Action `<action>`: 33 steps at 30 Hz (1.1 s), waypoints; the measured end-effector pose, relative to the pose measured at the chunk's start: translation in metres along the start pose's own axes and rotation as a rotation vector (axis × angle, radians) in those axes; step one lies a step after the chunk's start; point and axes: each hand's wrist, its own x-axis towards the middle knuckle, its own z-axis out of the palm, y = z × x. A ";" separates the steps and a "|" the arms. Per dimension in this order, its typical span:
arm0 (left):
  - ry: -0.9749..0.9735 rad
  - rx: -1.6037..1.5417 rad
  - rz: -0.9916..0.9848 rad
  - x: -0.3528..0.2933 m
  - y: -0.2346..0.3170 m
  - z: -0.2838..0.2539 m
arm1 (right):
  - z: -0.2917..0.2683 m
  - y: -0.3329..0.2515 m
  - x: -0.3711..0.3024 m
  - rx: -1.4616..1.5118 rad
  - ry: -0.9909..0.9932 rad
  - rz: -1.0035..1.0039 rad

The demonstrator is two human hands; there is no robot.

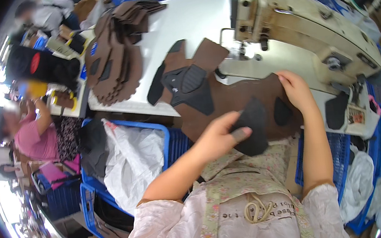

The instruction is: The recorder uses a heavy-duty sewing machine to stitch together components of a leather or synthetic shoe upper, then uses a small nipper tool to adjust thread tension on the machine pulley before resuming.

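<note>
A large brown cut panel (239,91) lies partly on the white table and hangs over its front edge toward me. Stitched or laid on it are a black patch with a ribbed oval (191,83) and a small black oval patch (283,111). My left hand (226,136) pinches a loose black rounded piece (252,128) over the panel, thumb on top. At the panel's right edge my right hand (295,88) grips the brown material between thumb and fingers. Beyond it stands the sewing machine (302,24), its needle area just past the panel's far edge.
A fanned stack of brown panels (116,56) sits at the table's left. Blue crates (167,141) with a white plastic bag (131,162) stand below left. Another black piece (337,110) lies at the right. A person in pink (35,133) works at the far left.
</note>
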 end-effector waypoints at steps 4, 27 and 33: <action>0.240 0.553 0.333 0.030 0.016 -0.058 | 0.002 0.007 0.013 -0.031 -0.011 0.101; 0.380 0.281 0.188 0.024 -0.024 -0.052 | 0.063 -0.042 -0.009 -0.634 -0.038 -0.007; 0.349 0.291 0.163 0.020 -0.027 -0.056 | 0.066 -0.039 -0.001 -0.581 -0.059 -0.051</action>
